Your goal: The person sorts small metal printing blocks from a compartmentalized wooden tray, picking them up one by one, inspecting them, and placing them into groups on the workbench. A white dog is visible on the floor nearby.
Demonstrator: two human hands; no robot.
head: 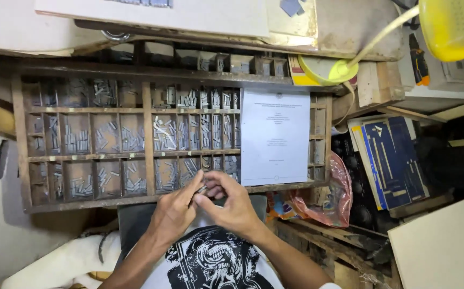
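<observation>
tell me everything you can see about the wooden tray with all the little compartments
The wooden tray is a wide, shallow case of dark, worn wood, split by thin dividers into three rows of small compartments. Most hold heaps of small grey metal pieces. A white printed sheet lies over its right part. Both hands, left hand and right hand, meet just above its front edge.

White printed sheet (275,136) over type tray (20,144)

Small grey metal type piece (201,189), apparently a slim bar, pinched between both hands, just below wooden case front
</observation>
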